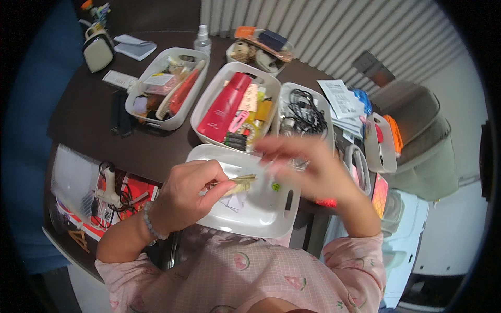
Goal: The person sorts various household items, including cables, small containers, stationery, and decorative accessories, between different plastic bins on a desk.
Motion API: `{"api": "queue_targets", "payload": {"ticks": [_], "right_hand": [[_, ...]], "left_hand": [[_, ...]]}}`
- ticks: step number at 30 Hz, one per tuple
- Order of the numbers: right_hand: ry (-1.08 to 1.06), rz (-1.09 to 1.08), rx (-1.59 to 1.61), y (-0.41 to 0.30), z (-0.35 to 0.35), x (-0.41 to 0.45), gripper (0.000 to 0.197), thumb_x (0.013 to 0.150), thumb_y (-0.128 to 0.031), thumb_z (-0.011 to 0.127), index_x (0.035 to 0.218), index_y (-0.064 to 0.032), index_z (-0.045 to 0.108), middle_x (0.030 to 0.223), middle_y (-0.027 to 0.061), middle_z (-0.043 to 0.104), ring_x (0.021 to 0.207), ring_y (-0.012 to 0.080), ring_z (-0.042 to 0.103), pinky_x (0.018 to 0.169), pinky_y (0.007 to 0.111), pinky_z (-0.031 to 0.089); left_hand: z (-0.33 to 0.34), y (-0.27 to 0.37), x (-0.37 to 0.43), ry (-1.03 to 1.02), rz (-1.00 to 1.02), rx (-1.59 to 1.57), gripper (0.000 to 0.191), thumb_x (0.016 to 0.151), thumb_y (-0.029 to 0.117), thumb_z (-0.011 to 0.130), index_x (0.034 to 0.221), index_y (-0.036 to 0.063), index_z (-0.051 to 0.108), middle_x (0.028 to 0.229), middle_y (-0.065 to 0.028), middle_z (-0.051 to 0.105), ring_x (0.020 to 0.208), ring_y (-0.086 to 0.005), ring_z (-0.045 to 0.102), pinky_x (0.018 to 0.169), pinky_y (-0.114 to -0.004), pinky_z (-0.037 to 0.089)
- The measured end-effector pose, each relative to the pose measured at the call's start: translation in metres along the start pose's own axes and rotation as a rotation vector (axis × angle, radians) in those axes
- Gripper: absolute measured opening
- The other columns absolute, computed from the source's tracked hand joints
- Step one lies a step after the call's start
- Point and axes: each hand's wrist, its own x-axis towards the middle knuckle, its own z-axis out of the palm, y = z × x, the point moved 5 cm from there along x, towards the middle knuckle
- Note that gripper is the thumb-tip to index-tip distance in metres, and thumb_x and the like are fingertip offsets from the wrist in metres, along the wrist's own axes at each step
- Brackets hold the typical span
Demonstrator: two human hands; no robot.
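My left hand [195, 191] pinches a small bundle of folded, yellowish paper slips [243, 183] between thumb and fingers. Under it a white plastic bin [270, 223] rests at the table's front edge, close to my body. Some white paper scraps [233, 201] and a small green piece [276, 186] lie on its floor. Blurred by motion, my right hand [309, 168] is raised over the bin's right side, its fingers apart and nothing visible in them. It partly covers a bin of black cables [307, 113].
Behind stands a white bin with a red bottle [225, 107]. Left of it is a bin of mixed items [166, 92]. An open drawer at left holds a glue gun [111, 187]. Paper packets [342, 99] lie at right, near stacked grey-green bins [419, 152].
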Motion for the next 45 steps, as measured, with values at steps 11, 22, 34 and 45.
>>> {"api": "queue_targets", "payload": {"ticks": [11,22,34,45], "right_hand": [[0.398,0.218,-0.101,0.024,0.003,-0.083,0.01,0.085,-0.005,0.053,0.091,0.0016,0.056,0.071,0.0059,0.057,0.061,0.0102,0.055,0.054,0.026,0.046],[0.558,0.189,0.507,0.053,0.014,-0.119,0.023,0.089,-0.004,0.045,0.112,-0.0016,0.041,0.087,0.0047,0.056,0.073,0.0088,0.055,0.064,0.021,0.047],[1.306,0.315,-0.166,0.106,-0.123,-0.243,0.019,0.084,-0.019,0.06,0.085,-0.0009,0.054,0.067,-0.0023,0.048,0.062,0.007,0.045,0.055,0.022,0.038],[0.631,0.508,-1.316,0.2,-0.233,-0.124,0.017,0.075,-0.015,0.053,0.078,-0.0071,0.068,0.096,0.0123,0.056,0.097,0.0274,0.051,0.079,0.044,0.041]], "left_hand": [[0.012,0.0,0.013,-0.009,-0.172,0.143,0.006,0.074,0.001,0.062,0.078,-0.002,0.058,0.067,-0.0085,0.057,0.057,-0.013,0.053,0.053,-0.024,0.042],[0.089,0.027,0.031,-0.525,0.113,0.359,0.013,0.069,0.005,0.064,0.08,0.0004,0.059,0.079,-0.0134,0.057,0.076,-0.0319,0.056,0.068,-0.038,0.045],[0.046,-0.038,0.112,-0.33,-0.12,0.472,0.017,0.072,0.004,0.062,0.087,-0.0022,0.06,0.085,-0.0173,0.059,0.074,-0.0328,0.058,0.067,-0.037,0.047],[0.077,-0.062,0.132,-0.483,-0.057,0.747,0.025,0.07,0.009,0.061,0.092,-0.0028,0.059,0.095,-0.0253,0.054,0.086,-0.0395,0.056,0.078,-0.043,0.046]]}}
